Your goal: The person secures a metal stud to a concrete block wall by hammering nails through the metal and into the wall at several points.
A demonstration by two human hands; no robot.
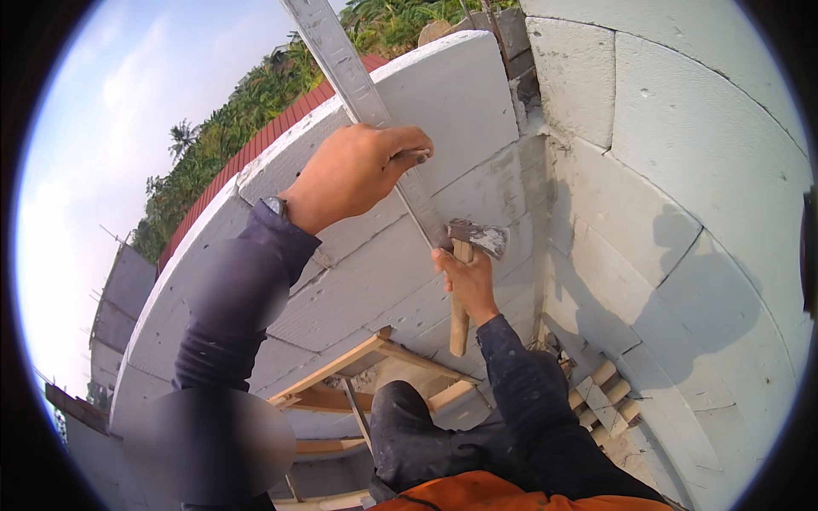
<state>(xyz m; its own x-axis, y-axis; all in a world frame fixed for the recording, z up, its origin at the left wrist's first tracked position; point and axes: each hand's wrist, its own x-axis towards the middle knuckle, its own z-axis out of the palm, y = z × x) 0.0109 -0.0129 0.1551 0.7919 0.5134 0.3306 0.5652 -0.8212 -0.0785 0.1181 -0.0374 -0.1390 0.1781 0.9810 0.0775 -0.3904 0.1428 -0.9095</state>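
Observation:
My left hand (354,175) is closed over the middle of a long silvery metal straightedge (341,60), which slants across the block wall (375,272). A small greyish tip shows between its thumb and finger; I cannot make out what it is. Lower down, my right hand (470,281) grips a short hatchet (461,319) by its wooden handle, just under the head. The worn steel head, smeared with white, points to the right. The right thumb is at the lower end of the straightedge.
A second wall of pale blocks (673,128) rises on the right, meeting the first in a corner. Below stands a wooden frame (341,366) beside my knee (400,417). Wood offcuts (605,396) lie at the foot of the corner. Red roofing (204,209) and trees show beyond.

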